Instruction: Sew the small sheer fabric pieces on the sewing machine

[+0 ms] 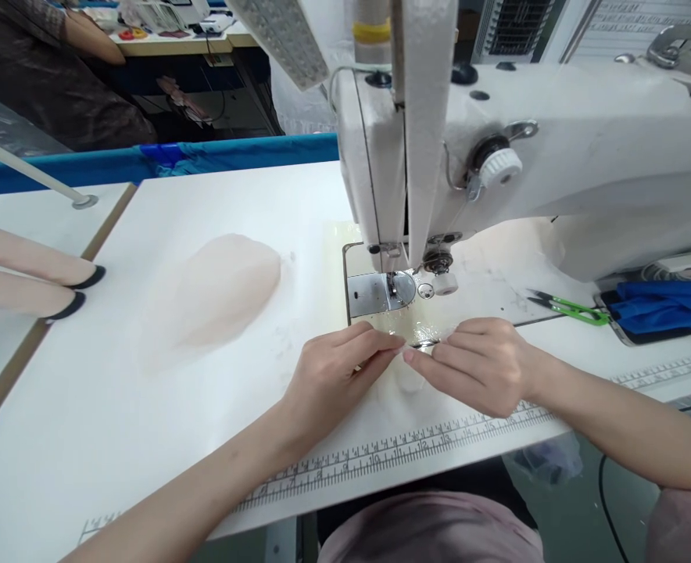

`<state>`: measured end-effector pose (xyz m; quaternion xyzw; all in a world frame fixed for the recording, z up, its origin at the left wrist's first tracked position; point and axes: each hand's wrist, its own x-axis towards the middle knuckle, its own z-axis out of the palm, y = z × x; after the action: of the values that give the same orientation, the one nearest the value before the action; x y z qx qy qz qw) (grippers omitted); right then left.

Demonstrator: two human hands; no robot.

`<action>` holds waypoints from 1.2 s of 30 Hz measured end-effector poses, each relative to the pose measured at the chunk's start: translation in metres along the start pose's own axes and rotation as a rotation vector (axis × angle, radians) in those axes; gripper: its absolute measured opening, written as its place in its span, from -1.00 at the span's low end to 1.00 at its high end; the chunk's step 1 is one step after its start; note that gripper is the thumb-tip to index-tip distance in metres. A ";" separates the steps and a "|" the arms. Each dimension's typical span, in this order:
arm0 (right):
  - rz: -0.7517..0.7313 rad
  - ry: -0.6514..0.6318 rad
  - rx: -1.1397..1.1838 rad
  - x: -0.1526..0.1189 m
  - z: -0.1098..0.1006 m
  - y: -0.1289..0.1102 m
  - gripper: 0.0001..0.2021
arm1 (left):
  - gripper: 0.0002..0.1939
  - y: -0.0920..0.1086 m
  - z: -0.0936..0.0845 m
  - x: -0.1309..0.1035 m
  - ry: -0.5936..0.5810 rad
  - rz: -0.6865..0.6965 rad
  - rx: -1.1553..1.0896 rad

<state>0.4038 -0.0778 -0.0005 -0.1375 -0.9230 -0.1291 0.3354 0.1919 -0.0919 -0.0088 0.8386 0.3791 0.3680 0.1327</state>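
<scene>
My left hand (337,367) is closed in a pinch just in front of the needle plate (363,297); what lies between its fingertips is too small to make out. Almost touching it, my right hand (480,366) is closed too, with a thin shiny metal piece (424,344) at its fingers, its kind partly hidden. Above both hands stands the head of a white sewing machine (374,172), its presser foot (391,285) over the plate. To the left, a piece of sheer beige fabric (228,289) lies flat on the white table.
Green thread snips (574,309) lie right of the machine, near a blue cloth (667,305) on a dark tray. Two beige tubular pieces with black ends (58,301) rest at the left. A printed ruler (381,461) follows the front edge. Another person (46,78) is behind.
</scene>
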 end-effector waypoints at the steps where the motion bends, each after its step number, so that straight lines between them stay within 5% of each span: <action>1: 0.048 -0.008 0.053 0.001 -0.003 0.000 -0.81 | -0.92 0.001 -0.002 0.001 -0.031 -0.061 -0.064; 6: 0.614 -0.331 0.675 0.009 -0.014 0.004 -0.89 | -0.88 0.005 -0.003 0.003 -0.323 -0.331 -0.309; 10: 0.869 -0.432 0.711 0.009 -0.001 0.011 -0.87 | -0.90 -0.003 0.009 0.000 -0.211 -0.169 0.060; 15: 0.812 -0.351 0.450 0.001 0.028 0.015 -0.82 | -0.90 -0.012 0.019 -0.003 -0.066 0.005 0.385; 21: 0.760 -0.364 0.260 -0.002 0.036 0.016 -0.80 | -0.85 -0.006 0.014 -0.005 0.000 0.353 0.616; 28: 0.641 -0.410 -0.236 -0.003 0.026 0.020 -0.75 | -0.75 -0.007 0.013 -0.005 -0.101 0.267 0.537; 32: 0.510 -0.357 -0.253 0.000 0.023 0.011 -0.77 | -0.78 -0.013 0.014 -0.001 -0.101 0.240 0.546; 36: 0.522 -0.460 -0.217 0.000 0.028 0.007 -0.72 | -0.79 -0.012 0.014 0.000 -0.107 0.225 0.565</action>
<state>0.3898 -0.0618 -0.0202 -0.4288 -0.8890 -0.1020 0.1241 0.1948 -0.0830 -0.0248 0.8972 0.3638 0.2156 -0.1274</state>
